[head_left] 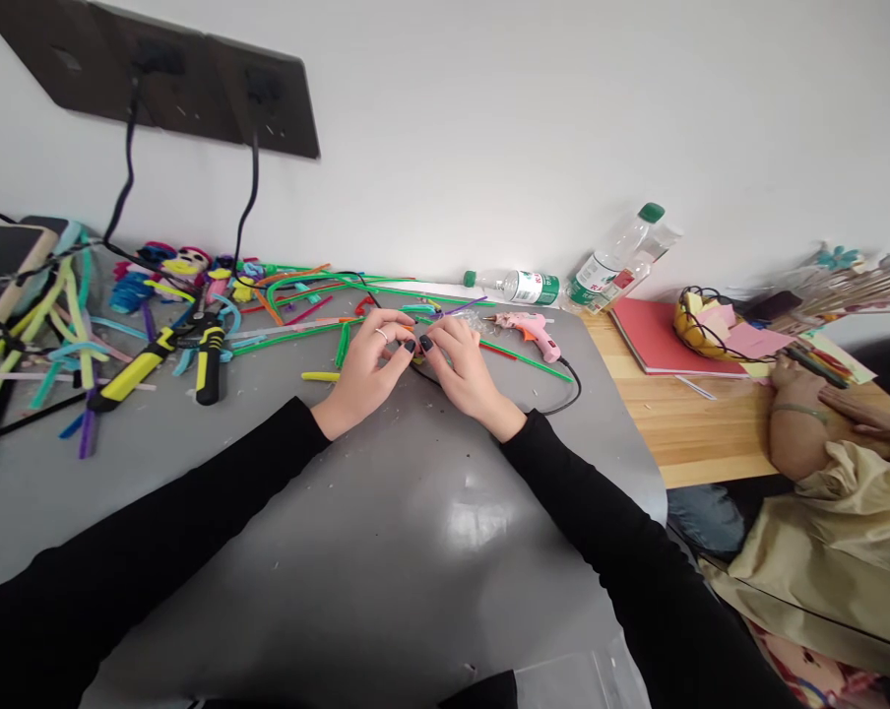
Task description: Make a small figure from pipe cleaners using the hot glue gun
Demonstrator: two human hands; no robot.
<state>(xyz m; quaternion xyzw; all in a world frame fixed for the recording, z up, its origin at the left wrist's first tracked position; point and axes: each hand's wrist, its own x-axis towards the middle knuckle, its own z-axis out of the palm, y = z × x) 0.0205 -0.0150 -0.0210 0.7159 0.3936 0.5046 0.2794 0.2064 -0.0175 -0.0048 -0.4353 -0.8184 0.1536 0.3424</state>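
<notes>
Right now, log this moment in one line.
left hand and right hand: close together | anything held: unclear | pink glue gun: on grey table, right of hands | pipe cleaners: strewn beyond and left

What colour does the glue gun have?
The glue gun is mainly pink, best seen in the head view.

pipe cleaners (319, 376): probably over a dozen, overlapping | glue gun (528, 331): 1 | pliers (210, 366): 1 | plugs (262, 87): 2
</notes>
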